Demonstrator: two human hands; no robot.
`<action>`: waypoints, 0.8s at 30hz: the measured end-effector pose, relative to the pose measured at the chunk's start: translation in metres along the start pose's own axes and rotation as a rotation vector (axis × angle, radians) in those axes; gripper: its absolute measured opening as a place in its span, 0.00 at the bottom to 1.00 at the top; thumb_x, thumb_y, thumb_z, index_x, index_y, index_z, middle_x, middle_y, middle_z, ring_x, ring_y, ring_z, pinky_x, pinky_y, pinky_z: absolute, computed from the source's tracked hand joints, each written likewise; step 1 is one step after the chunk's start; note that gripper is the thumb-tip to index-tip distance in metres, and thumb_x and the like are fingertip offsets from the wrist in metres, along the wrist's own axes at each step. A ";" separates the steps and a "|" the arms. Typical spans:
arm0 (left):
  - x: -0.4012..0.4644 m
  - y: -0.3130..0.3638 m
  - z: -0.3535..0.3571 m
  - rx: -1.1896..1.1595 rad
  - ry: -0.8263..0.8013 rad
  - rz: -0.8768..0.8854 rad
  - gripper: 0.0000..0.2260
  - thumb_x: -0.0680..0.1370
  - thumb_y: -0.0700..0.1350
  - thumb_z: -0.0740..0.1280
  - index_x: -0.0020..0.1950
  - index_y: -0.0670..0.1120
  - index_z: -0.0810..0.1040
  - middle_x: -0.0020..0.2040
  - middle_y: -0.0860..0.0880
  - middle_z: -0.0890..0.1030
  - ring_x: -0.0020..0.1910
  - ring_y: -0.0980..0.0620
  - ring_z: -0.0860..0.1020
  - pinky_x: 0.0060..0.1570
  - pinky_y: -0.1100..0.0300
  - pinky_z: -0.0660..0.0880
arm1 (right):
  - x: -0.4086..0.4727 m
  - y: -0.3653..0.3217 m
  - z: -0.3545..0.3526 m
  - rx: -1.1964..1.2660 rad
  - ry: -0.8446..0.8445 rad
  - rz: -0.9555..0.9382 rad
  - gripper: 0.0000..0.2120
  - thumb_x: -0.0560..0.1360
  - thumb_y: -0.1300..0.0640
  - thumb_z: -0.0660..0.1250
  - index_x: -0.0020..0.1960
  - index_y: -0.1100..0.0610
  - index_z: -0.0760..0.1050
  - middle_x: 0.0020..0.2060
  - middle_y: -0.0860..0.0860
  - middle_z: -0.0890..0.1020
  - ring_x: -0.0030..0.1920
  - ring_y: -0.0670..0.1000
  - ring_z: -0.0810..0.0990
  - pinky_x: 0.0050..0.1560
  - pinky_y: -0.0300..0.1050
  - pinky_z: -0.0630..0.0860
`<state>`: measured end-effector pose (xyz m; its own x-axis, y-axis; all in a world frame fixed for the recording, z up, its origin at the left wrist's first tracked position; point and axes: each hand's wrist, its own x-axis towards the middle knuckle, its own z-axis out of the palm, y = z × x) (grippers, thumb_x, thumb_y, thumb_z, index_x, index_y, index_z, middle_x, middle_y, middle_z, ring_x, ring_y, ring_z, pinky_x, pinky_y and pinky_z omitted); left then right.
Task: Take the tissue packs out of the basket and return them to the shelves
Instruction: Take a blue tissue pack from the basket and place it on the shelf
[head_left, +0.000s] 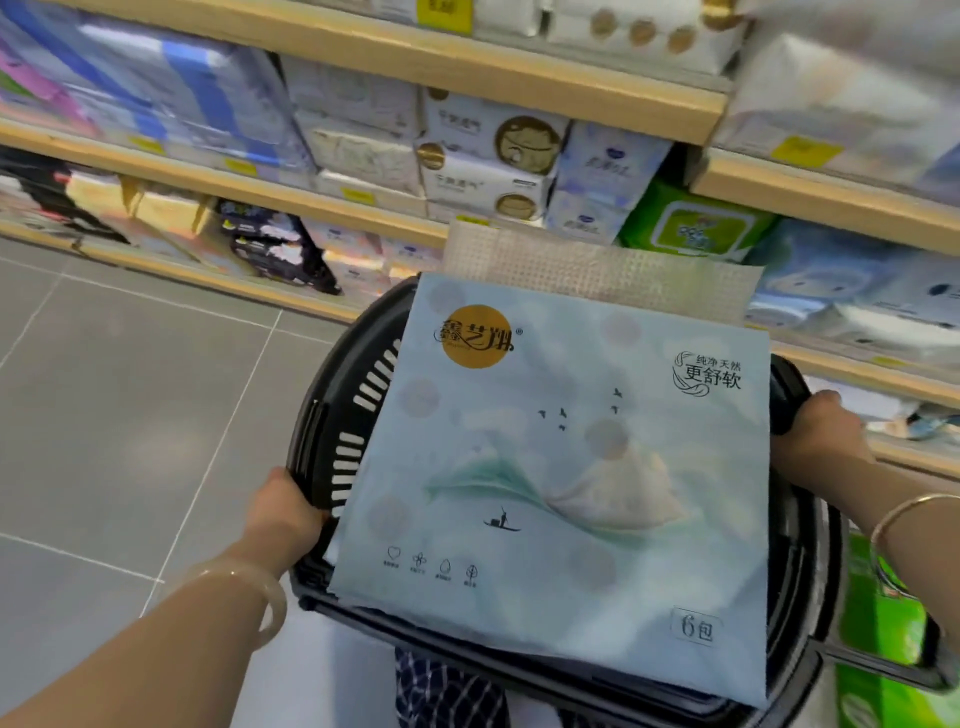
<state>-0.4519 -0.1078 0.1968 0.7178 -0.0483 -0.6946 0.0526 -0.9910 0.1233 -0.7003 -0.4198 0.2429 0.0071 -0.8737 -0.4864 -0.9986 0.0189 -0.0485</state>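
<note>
Glossy square tissue pack (561, 467), slotted basket (337, 415)

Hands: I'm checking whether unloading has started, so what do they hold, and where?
Both grip the black basket by its rim: left hand on the left side, right hand on the right. Neither holds the tissue pack.

Tissue pack (561, 467), centre frame: pale blue, gold disc, teal wave, black birds. Basket (332, 415): black. Shelves (467, 67), top: light wood, yellow tags. Floor (130, 389), left: grey tiles. Green pack (696, 223), right of centre.
</note>
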 end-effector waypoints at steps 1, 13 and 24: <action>-0.005 0.007 0.007 0.021 -0.004 0.006 0.20 0.74 0.38 0.67 0.63 0.33 0.68 0.60 0.33 0.75 0.59 0.35 0.74 0.53 0.50 0.71 | 0.005 0.011 -0.002 0.002 0.001 0.012 0.30 0.70 0.59 0.73 0.62 0.73 0.63 0.59 0.72 0.73 0.62 0.68 0.72 0.57 0.57 0.71; -0.075 0.106 0.138 -0.001 0.038 -0.081 0.20 0.73 0.36 0.68 0.63 0.33 0.68 0.60 0.33 0.75 0.60 0.35 0.74 0.55 0.49 0.71 | 0.130 0.130 -0.033 0.029 -0.082 0.001 0.31 0.71 0.61 0.72 0.65 0.72 0.61 0.62 0.71 0.70 0.65 0.67 0.69 0.60 0.58 0.69; -0.075 0.174 0.242 -0.058 -0.011 -0.086 0.19 0.72 0.39 0.70 0.60 0.36 0.70 0.57 0.35 0.77 0.57 0.37 0.75 0.46 0.52 0.70 | 0.227 0.206 -0.029 -0.043 -0.036 0.086 0.29 0.72 0.66 0.69 0.66 0.76 0.61 0.61 0.74 0.71 0.64 0.70 0.70 0.61 0.60 0.68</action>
<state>-0.6648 -0.3067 0.0989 0.7010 0.0349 -0.7123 0.1544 -0.9825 0.1038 -0.9059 -0.6286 0.1475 -0.0781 -0.8519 -0.5179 -0.9969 0.0717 0.0323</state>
